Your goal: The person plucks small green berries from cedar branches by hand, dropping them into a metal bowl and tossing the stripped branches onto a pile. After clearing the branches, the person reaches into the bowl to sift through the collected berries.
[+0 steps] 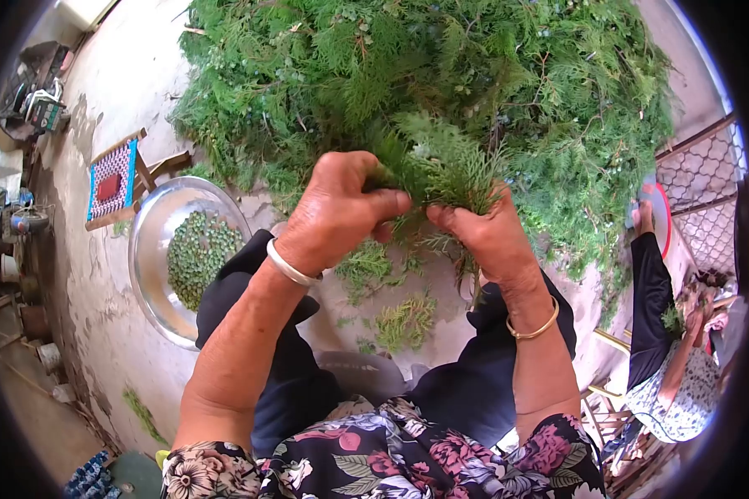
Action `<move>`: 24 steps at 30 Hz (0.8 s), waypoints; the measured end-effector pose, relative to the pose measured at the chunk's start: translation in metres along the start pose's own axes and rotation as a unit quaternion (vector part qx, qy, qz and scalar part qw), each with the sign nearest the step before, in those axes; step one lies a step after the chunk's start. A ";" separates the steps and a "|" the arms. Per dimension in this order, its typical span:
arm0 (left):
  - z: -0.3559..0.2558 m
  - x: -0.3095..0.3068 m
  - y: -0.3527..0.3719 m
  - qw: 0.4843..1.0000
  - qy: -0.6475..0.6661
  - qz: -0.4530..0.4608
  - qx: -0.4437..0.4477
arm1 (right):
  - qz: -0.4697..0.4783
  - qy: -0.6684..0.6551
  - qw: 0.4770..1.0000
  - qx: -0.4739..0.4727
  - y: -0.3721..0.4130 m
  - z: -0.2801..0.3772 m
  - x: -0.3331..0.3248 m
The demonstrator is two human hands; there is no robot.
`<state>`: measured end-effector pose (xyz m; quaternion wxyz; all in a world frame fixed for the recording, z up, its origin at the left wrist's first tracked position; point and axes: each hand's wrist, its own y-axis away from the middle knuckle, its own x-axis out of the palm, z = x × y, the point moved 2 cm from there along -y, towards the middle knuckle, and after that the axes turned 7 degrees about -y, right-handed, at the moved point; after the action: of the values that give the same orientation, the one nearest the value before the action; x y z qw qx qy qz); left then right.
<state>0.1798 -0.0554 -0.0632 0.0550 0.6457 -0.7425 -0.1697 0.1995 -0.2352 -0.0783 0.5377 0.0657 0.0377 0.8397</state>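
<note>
A green, feathery cypress sprig [453,170] is held up in front of me, over my knees. My right hand [495,237] is closed round its lower part, thumb on the near side, and thin stems hang below the fist. At the sprig's left side, my left hand [333,212] is closed with its fingers curled on green foliage; the fingertips are partly hidden. Left of my knee, a wide metal basin [154,287] holds many small green berries [201,258]. Just beyond both hands lies a large heap of cypress branches [308,75], some bearing pale berries.
A low woven stool [115,185] stands beyond the basin. Loose sprigs [405,323] lie on the concrete floor between my feet. At right sits another person [674,391] with greenery near their hands, beside a metal lattice [707,183]. Household clutter lines the left edge.
</note>
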 end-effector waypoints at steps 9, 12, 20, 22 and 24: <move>0.013 0.005 -0.004 0.967 0.234 -0.090 0.042 | -0.014 -0.057 0.997 0.054 -0.002 0.012 0.010; 0.015 0.006 -0.003 0.949 0.306 -0.065 0.038 | -0.034 -0.157 0.982 0.102 -0.002 0.013 0.010; 0.023 -0.051 -0.027 0.898 0.378 -0.211 0.071 | -0.060 -0.150 0.980 0.113 0.012 0.010 0.005; 0.020 -0.060 -0.028 0.846 0.512 -0.133 0.063 | -0.029 -0.134 0.986 0.099 0.012 0.010 0.003; 0.018 -0.057 -0.020 0.853 0.513 -0.082 0.045 | 0.004 -0.117 0.989 0.091 0.013 0.004 0.002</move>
<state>0.2027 0.0018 -0.0787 0.3849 0.7014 -0.5601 0.2152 0.1872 -0.2391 -0.0723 0.5267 0.2122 0.0504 0.8216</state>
